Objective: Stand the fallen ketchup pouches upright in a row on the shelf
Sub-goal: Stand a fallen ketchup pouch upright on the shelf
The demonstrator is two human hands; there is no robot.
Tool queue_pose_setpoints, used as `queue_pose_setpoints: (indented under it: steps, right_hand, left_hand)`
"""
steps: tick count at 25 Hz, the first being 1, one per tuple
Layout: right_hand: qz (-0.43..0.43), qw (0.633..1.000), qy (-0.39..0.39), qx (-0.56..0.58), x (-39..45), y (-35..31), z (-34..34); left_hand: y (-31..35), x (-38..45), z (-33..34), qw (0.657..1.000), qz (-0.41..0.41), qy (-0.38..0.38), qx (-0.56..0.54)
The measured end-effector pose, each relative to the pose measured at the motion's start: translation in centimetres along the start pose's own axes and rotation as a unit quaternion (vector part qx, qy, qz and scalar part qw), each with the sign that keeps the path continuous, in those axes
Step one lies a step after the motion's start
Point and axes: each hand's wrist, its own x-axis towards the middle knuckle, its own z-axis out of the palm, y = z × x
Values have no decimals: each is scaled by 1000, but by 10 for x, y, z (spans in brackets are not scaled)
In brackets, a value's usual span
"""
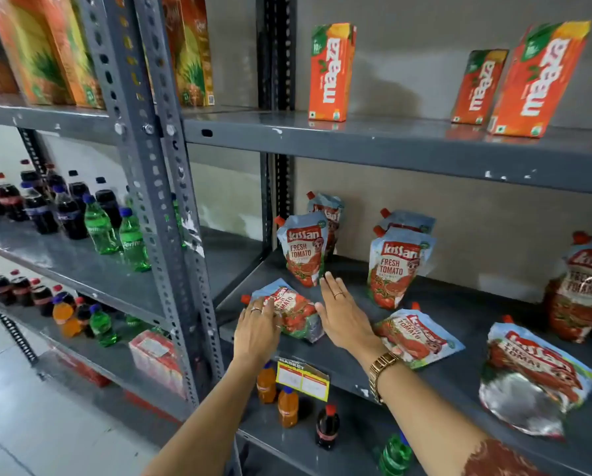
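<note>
three ketchup pouches (296,316) fallen flat, others (304,250) upright

This is a small grocery shop. Grey slotted-steel racks (157,187) carry many identical goods for sale: ketchup pouches (399,266), Maaza juice cartons (330,72), soft drink bottles (67,211) in rows, approx. same brands grouped together. A yellow price tag (303,377) hangs on the shelf edge (342,371), w/ tiled floor (30,407) below.
</note>
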Motion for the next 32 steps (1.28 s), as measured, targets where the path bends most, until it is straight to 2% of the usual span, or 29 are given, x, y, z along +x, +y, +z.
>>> queue_pose_setpoints:
  steps: [4,7,9,11,13,15,17,18,20,21,22,24,27,29,32]
  right_hand:
    - [73,987,-71,125,10,-5,13]
    - [100,981,-33,164,15,-9,13]
    - [94,987,-4,128,14,-15,7]
    - [79,991,12,104,8,-22,3]
    - [75,989,-2,124,0,-30,2]
    - [115,978,-37,171,-5,-34,6]
    - [183,956,-42,225,-4,-33,13]
    - [228,932,-48,278,-1,-32,18]
    - [310,854,-82,410,1,-33,23]
    - [330,824,-91,451,3,-33,25]
    - [339,813,-84,466,3,-33,27]
    - [352,803,-47,478,1,-33,28]
    - [353,788,4,505,-2,-29,26]
    - [326,792,55,512,-1,-25,19]
    - [263,837,141,458,-3,-17,7]
  left_hand:
    - [0,6,13,991,-34,-78,-107]
    - [-5,10,16,986,-50,-61,-150]
    - [-7,14,11,977,-73,-51,-192]
    - [-13,20,7,955,-126,-44,-264]
    - [-18,25,2,934,-183,-23,-306]
    - [-20,26,-2,924,-235,-23,-299]
    - [-19,26,-7,914,-286,-45,-284]
    - [-18,27,-7,911,-303,-58,-274]
    - [-16,29,-7,907,-321,-74,-263]
    - [-15,31,-6,903,-326,-81,-268]
    - [-15,32,-5,902,-325,-86,-273]
    - [-16,33,-5,901,-316,-92,-281]
    - [-10,39,-6,890,-290,-52,-349]
    - [0,47,-11,877,-259,-25,-404]
    - [21,57,-21,857,-190,8,-479]
